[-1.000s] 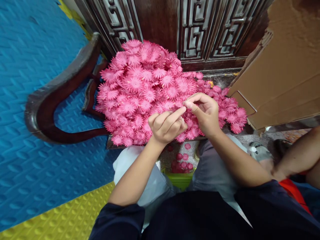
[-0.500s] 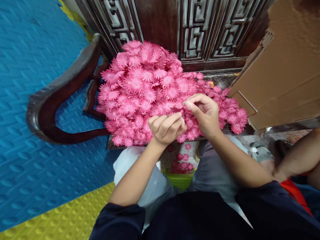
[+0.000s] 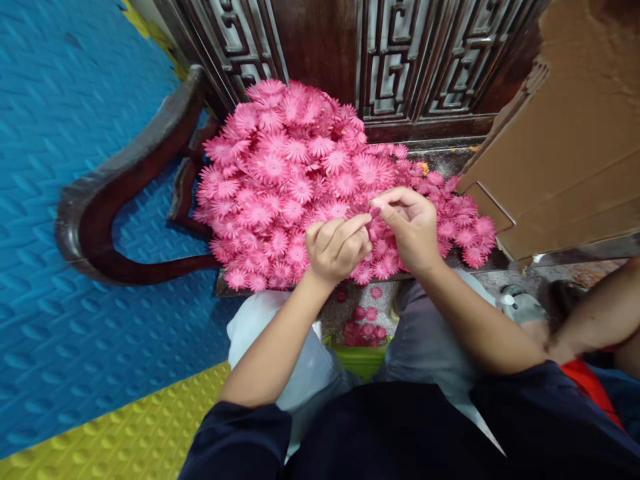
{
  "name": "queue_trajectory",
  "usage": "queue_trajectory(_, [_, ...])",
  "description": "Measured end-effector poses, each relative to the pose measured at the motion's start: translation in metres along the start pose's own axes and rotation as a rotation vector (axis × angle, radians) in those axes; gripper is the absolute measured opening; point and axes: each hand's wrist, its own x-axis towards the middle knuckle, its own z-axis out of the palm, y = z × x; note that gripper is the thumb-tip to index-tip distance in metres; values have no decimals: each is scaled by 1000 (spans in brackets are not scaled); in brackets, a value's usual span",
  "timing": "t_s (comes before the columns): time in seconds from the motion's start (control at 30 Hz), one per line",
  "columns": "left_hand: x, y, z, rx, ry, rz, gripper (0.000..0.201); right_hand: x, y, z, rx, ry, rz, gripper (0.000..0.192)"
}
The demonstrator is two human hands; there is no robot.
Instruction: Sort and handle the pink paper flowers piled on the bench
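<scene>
Pink flower (image 3: 371, 215) pinched between both hands, held just above the near edge of the flower pile (image 3: 300, 180); mostly hidden by fingers, shape hard to make out. Left hand (image 3: 339, 248) curled, fingers pressed together, index and thumb tips pinching the flower from the left. Right hand (image 3: 413, 227) curled over, thumb and index closed on the same flower from the right. Fingertips of both hands meet, touching.

Pile is a big heap of flat pink daisy-like flowers, sits on a dark wooden seat (image 3: 440, 159), spreads right toward a cardboard box (image 3: 570, 153). Box is tilted, plain brown, no print readable. Behind pile, dark carved wooden panel (image 3: 390, 60) with fretwork. Curved wooden armrest (image 3: 125, 193) left of pile.

Below the hands, between the knees, a green bin (image 3: 363, 357) with a few pink flowers in it; some loose ones on the speckled floor just above it. White bag (image 3: 253, 327) beside left knee. Blue foam mat (image 3: 65, 200) on the left, yellow mat (image 3: 125, 433) at lower left. Another person's arm (image 3: 595, 313) at right edge, well apart from the hands. No brands, labels or writing readable anywhere.
</scene>
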Motion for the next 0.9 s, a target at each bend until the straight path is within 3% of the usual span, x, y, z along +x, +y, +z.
queue_trajectory(0.2, [2, 1, -2, -254, -158, -165, 6, 4, 6, -3, 14, -21, 24, 27])
queue_trajectory(0.7, [7, -10, -6, -178, -417, -140, 19, 13, 19, -8, 28, -148, 121, 29])
queue_trajectory(0.9, [9, -11, -7, -271, -508, -240, 25, 14, 20, -7, 40, -232, 160, 36])
